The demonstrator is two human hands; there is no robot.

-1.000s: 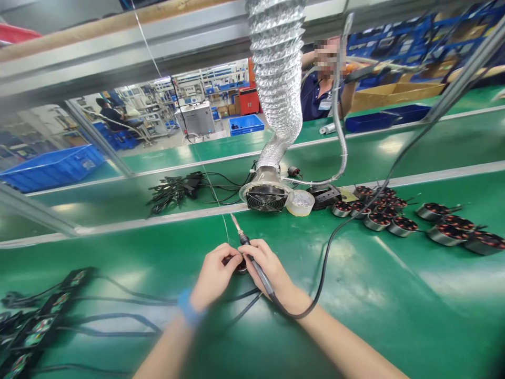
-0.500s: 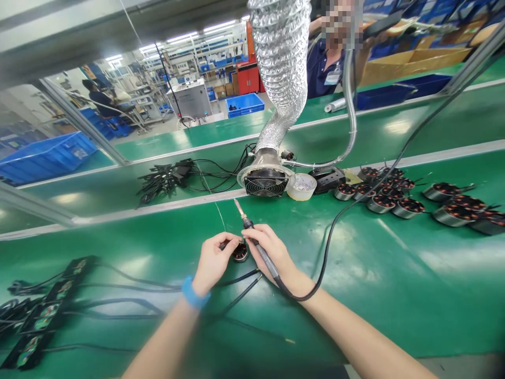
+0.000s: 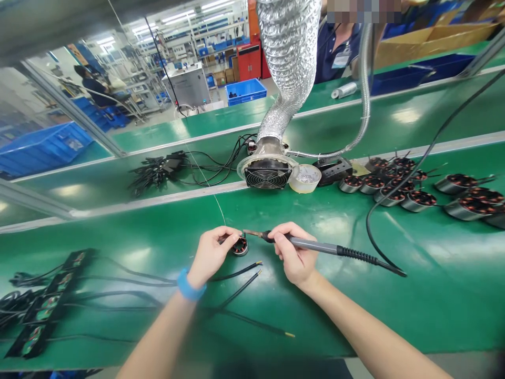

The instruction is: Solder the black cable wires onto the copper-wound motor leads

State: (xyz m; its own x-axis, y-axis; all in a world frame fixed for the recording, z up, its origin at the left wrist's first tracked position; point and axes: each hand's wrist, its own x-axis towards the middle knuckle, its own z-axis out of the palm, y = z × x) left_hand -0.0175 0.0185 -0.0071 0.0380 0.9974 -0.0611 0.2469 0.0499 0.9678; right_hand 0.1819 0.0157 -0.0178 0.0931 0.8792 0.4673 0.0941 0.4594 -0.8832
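Observation:
My right hand (image 3: 295, 253) grips a soldering iron (image 3: 315, 244) with a grey handle. Its tip points left and lies close to the top edge of a small round motor stator (image 3: 240, 246) with dark and copper-coloured windings. My left hand (image 3: 211, 251), a blue band on its wrist, is closed in a pinch at the stator's left side. A thin solder wire (image 3: 219, 207) runs down from above into these fingers, which partly cover the stator. Just below, black cables (image 3: 240, 271) with bare ends lie on the green bench.
A fume hood with a fan grille (image 3: 267, 178) hangs from a silver duct (image 3: 290, 47). Beside it stands a white tub (image 3: 305, 178). Several larger stators (image 3: 418, 200) sit at right. Circuit boards on a black strip (image 3: 51, 302) lie at left. A co-worker (image 3: 339, 50) is across the bench.
My right hand has turned the soldering iron from pointing up and away to pointing left, bringing its tip to the stator. My left hand stays at the stator. The view has shifted slightly.

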